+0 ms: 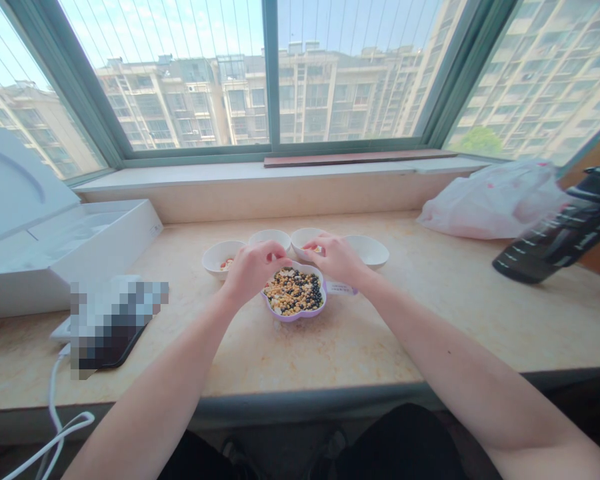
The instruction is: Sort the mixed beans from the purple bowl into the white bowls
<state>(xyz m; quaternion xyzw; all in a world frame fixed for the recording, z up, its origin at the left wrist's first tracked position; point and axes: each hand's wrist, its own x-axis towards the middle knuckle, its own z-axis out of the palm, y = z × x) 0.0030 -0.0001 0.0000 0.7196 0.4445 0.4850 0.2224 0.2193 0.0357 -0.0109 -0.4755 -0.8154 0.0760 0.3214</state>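
A purple-rimmed bowl (294, 315) of mixed beans, yellow, black and pale, sits in the middle of the marble counter. Behind it stand several small white bowls: the leftmost (215, 257) holds a few reddish beans, then a second (270, 237), a third (301, 238) and the rightmost (371, 251). My left hand (253, 268) hovers over the bean bowl's left rim with fingers curled together. My right hand (334, 257) is over the right rim, fingertips pinched near the third white bowl. What either hand holds is too small to tell.
An open white box (70, 237) lies at the left, with a phone (111, 333) and white cable (55, 407) in front of it. A white plastic bag (495, 200) and a dark bottle (560, 233) lie at the right. The window ledge runs behind.
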